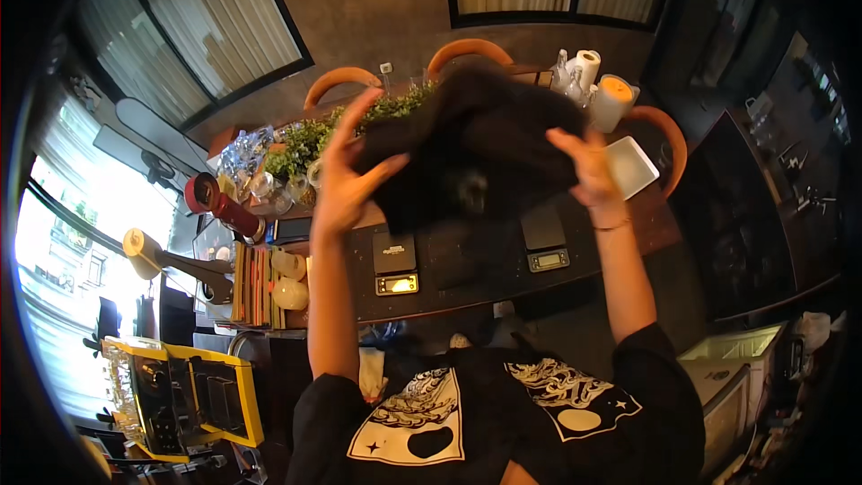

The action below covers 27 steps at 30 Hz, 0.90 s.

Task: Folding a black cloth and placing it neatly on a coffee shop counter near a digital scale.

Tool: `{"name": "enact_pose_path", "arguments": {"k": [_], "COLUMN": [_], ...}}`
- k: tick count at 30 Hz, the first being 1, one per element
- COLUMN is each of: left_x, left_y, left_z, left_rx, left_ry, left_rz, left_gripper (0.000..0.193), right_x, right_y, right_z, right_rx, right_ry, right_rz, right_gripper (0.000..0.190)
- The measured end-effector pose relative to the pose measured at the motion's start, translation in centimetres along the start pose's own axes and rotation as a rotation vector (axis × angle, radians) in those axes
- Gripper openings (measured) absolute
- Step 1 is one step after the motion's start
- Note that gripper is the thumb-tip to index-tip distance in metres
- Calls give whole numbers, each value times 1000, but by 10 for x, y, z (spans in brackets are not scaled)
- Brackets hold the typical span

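A dark, blurred cloth (471,141) is stretched in the air between my hands, above the table. My left hand (353,175) is at its left edge with thumb and fingers spread; whether it grips the fabric cannot be told. At the cloth's right edge is my right hand (582,165), partly curled against the fabric, the grip itself unclear. Below the cloth, on a dark mat, lie a digital scale with a lit display (396,266) on the left and another digital scale (547,249) on the right.
Leafy plants (303,145), glass jars and a red cylindrical device (232,212) stand on the left. A row of upright books (256,286) is nearer. Glass bottles, a paper roll (588,67), a white container (609,104) and a white tray (633,165) sit at right. Orange chairs (469,50) line the far side.
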<state>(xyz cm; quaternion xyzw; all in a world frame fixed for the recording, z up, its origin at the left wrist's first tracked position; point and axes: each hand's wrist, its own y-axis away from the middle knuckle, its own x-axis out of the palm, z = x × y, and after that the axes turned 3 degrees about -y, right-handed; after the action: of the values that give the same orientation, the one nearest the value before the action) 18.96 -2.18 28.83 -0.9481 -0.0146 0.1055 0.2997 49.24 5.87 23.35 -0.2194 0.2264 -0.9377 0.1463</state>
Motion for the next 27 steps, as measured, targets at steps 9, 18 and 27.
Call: {"name": "enact_pose_path", "arguments": {"k": [9,18,27], "left_x": [-40,-45,-41], "left_y": [6,27,26], "left_z": [21,44,45], "left_rx": [245,-54,-278], "left_ry": [-579,-17,-392], "left_rz": [-321,-321,-416], "left_gripper": [58,61,12], "right_x": [2,11,-23], "right_y": [-36,-17,-15], "right_z": [20,12,-5], "right_rx": [-98,-279,-40], "right_ry": [475,518,555], "right_rz": [25,174,-330], "right_gripper": [16,31,14]}}
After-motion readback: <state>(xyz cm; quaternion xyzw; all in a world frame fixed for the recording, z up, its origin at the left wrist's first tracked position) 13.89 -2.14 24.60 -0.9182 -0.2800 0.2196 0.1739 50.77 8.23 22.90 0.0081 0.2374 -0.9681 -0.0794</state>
